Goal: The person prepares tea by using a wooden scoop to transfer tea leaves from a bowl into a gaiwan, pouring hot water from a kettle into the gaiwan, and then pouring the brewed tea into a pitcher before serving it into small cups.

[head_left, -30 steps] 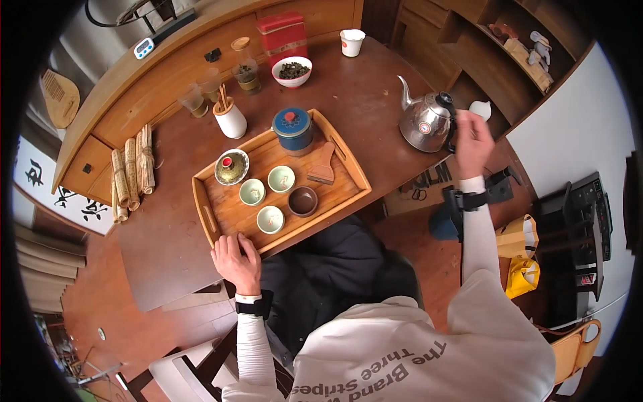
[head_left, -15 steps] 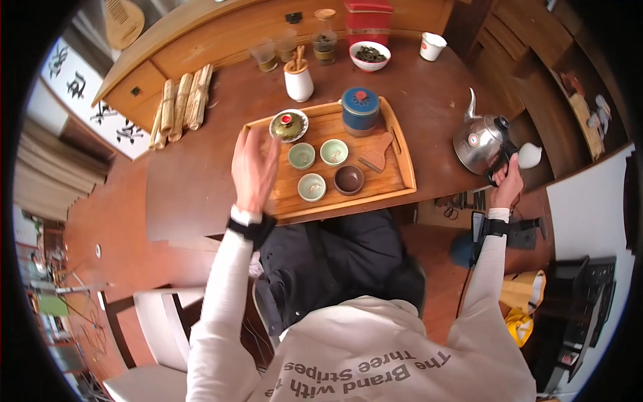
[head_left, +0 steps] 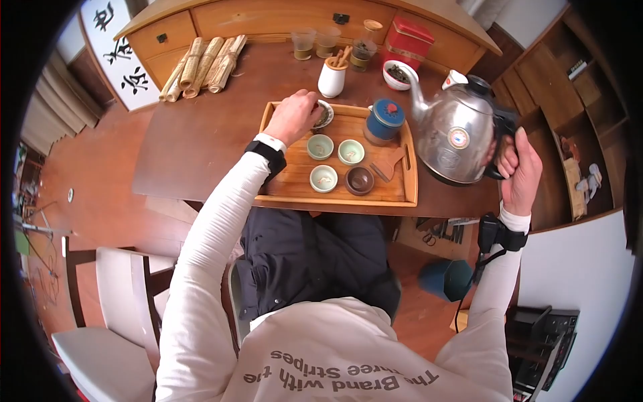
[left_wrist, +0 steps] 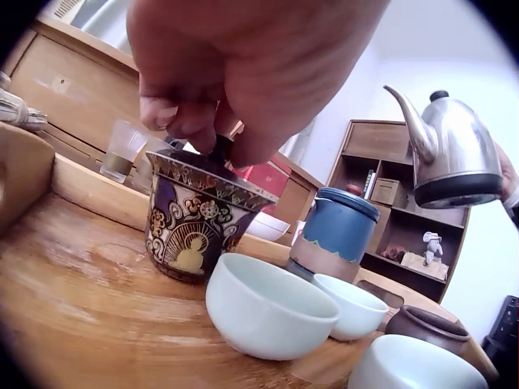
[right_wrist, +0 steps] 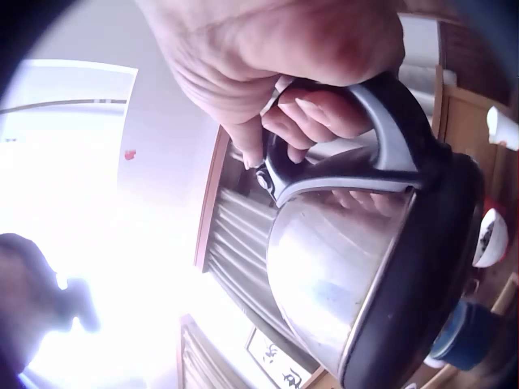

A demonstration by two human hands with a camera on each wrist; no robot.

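My left hand [head_left: 295,117] reaches over the back left of the wooden tray [head_left: 281,190]. In the left wrist view its fingertips pinch the dark knob of the lid on a patterned gaiwan [left_wrist: 199,223]; the lid sits at the rim, partly hidden by the fingers. My right hand [head_left: 522,171] grips the black handle of a steel kettle [head_left: 452,137]. The kettle hangs in the air right of the tray, its spout towards the back left. Pale green teacups [head_left: 320,147] and a brown cup [head_left: 359,180] stand on the tray before the gaiwan.
On the tray also are a blue lidded canister [head_left: 384,120] and a wooden brush [head_left: 390,165]. Behind it stand a white tool holder [head_left: 331,79], a bowl of tea leaves [head_left: 395,79] and a red box [head_left: 407,44]. Bamboo rolls [head_left: 204,67] lie at the back left.
My left hand has moved from the tray's near left edge to the gaiwan lid. My right hand has taken the kettle's handle and lifted it off the table, bringing it closer to the tray.
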